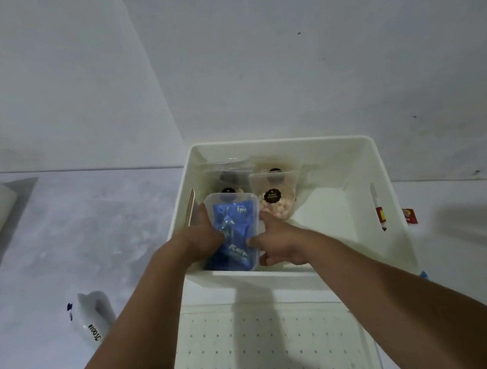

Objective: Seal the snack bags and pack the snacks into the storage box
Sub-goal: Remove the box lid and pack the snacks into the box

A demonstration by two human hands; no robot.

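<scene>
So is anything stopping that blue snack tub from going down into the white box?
Nothing visible. Both hands, left hand and right hand, hold the tub inside the storage box, beside the snack bags.

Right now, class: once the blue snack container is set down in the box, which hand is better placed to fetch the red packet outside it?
Right hand: the red packet lies past the box wall on that side; the left hand would have to cross over.

Lighting was dim with a cool blue cast. Soft shadows fell beneath both forearms. Detail was soft; wide-angle distortion bent the edges.
</scene>
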